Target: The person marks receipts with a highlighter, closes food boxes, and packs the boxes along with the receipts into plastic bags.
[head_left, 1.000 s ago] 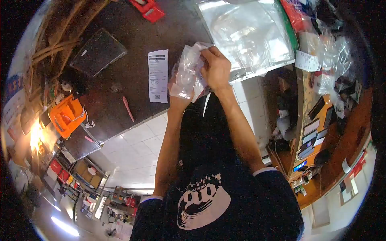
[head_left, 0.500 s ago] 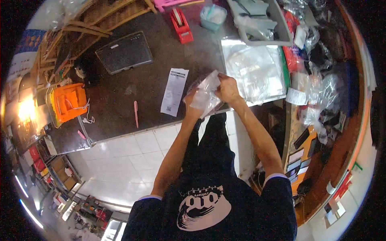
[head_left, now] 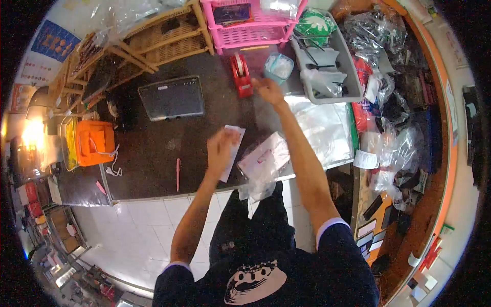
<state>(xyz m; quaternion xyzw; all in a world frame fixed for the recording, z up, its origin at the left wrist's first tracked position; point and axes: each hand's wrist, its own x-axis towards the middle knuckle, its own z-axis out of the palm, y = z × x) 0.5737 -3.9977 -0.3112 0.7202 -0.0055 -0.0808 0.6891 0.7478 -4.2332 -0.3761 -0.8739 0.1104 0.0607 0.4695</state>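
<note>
My right hand [head_left: 269, 93] is beside the front end of the red tape dispenser [head_left: 241, 77], its fingers curled together. Whether tape is between them is too small to tell. My left hand [head_left: 221, 149] hovers over or rests on the printed paper slip [head_left: 232, 153], covering part of it. Its fingers are stretched out but blurred, with nothing visible in them. Between my forearms, a flat pale pink packet [head_left: 263, 157] lies in a clear plastic bag [head_left: 260, 185]. The bag's loose end hangs over the table's front edge.
A pink pen [head_left: 178, 174] and a dark tablet-like device [head_left: 172, 98] lie on the dark table. Behind stand a light-blue tub [head_left: 279, 67], a pink rack [head_left: 250, 35] and a grey tray [head_left: 353, 91]. Clear plastic sheets [head_left: 327, 130] lie at right, an orange container [head_left: 94, 138] at left.
Both hands have let go of the bagged packet, which now lies at the table edge. My right hand has moved forward to the tape dispenser, my left to the slip. The view has tilted up.
</note>
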